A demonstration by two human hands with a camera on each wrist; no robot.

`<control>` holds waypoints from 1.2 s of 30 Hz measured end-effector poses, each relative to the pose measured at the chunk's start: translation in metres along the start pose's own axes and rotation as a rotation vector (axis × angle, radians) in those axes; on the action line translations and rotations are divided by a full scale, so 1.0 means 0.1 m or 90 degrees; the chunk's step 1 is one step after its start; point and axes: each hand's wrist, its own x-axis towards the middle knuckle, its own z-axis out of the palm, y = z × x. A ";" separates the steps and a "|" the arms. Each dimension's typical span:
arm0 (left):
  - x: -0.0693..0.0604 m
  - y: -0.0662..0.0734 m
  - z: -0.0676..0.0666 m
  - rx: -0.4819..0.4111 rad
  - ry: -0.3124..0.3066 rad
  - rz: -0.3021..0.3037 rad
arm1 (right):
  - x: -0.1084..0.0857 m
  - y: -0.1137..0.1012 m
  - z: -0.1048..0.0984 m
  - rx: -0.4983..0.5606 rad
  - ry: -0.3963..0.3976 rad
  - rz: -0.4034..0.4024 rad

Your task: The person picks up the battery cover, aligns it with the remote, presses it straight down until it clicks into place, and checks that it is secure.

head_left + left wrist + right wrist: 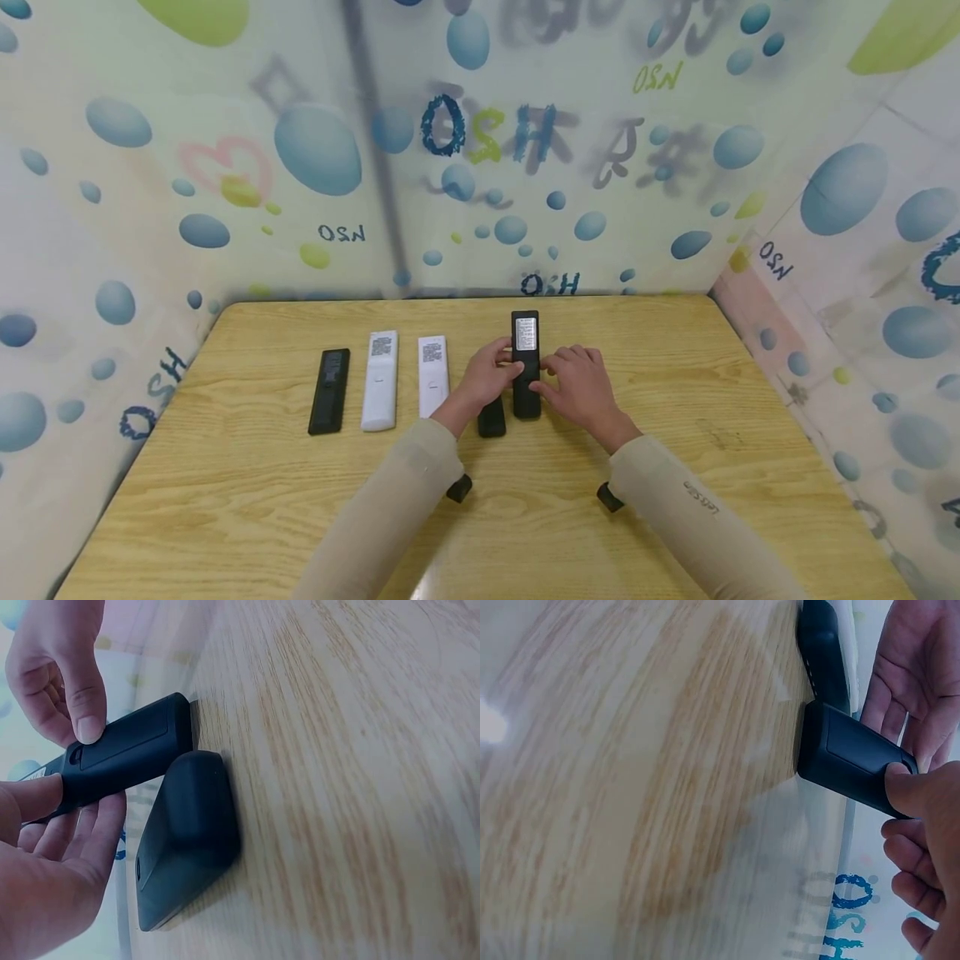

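A black remote control (527, 392) is held back side up near the far part of the table, a silver label at its far end. My left hand (487, 372) grips its left side, thumb on top and fingers underneath. On the opposite side my right hand (581, 385) has its thumb on the battery cover (862, 755), by the latch notch, with the other fingers curled at the edge. The near end of the remote meets or almost meets the table. Right beside it lies another black remote control (187, 832), partly hidden by my left hand in the head view.
Farther left, a white remote control (432, 375), a second white one (380, 383) and a black one (328, 392) lie in a row, backs up. The wooden table (555, 542) ends at a patterned wall covering (480, 250) behind and at both sides.
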 end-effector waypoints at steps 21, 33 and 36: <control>0.01 0.03 0.00 0.026 0.005 -0.015 | 0.00 0.00 -0.02 0.007 -0.016 0.000; 0.02 0.02 0.01 0.037 0.004 -0.007 | 0.09 -0.02 0.00 0.054 -0.055 0.071; 0.01 0.02 0.00 0.040 0.009 -0.005 | 0.11 -0.02 0.00 0.055 -0.056 0.068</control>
